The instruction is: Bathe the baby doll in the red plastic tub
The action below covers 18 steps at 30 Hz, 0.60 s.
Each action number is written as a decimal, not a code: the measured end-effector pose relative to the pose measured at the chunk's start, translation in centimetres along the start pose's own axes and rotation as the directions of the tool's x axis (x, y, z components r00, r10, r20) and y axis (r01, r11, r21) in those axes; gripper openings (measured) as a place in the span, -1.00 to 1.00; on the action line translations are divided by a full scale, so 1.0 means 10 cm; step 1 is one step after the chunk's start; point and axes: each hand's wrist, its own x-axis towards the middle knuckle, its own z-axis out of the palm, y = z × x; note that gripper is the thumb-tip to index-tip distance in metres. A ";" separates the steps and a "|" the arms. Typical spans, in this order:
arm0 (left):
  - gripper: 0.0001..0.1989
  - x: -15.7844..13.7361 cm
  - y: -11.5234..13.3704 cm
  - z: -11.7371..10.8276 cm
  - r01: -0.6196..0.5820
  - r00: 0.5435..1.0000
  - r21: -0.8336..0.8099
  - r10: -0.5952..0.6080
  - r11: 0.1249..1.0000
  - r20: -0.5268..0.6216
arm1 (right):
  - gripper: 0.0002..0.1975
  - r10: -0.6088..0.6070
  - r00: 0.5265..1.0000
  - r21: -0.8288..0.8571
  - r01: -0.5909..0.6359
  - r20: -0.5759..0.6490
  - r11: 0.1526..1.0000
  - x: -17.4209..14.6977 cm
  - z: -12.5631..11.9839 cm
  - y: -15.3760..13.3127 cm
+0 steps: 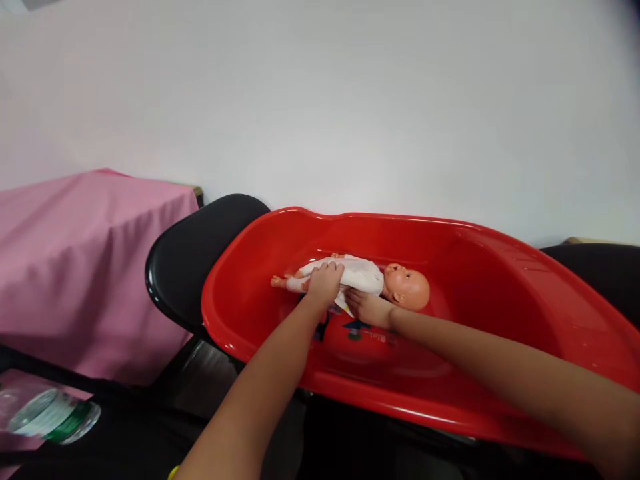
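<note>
Left hand [325,282] clamped over doll [360,277], steadying its legs inside the tub [280,230]. Right hand [367,307] tucked beneath the torso, supporting it; finger closure hidden.

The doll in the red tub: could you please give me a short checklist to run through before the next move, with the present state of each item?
1. Doll lies on its back inside the red baby tub: ok.
2. Left hand rests on the doll's legs and lower body: ok.
3. Right hand touches the doll's near side, at its white clothing: ok.
4. Doll's head clear of both hands: ok.
5. Firm hold by the fingers: cannot tell.
6. Tub steady on the black chairs: cannot tell.
</note>
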 end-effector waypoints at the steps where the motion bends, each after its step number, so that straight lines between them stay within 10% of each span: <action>1: -0.74 0.00 0.00 0.00 -0.011 1.000 0.000 0.011 1.000 -0.020 | -0.57 -0.044 0.998 -0.121 0.048 0.034 0.991 -0.15 0.06 0.04; 8: -0.75 0.00 -0.02 -0.02 -0.041 0.999 0.026 0.042 0.999 -0.029 | -0.73 0.015 0.994 -0.109 -0.003 0.109 0.994 -0.78 -0.01 0.14; 18: -0.57 -0.07 -0.01 0.22 -0.199 0.978 0.065 0.202 0.978 -0.052 | -0.64 -0.058 0.995 -0.047 0.062 0.085 0.997 -0.19 -0.12 -0.11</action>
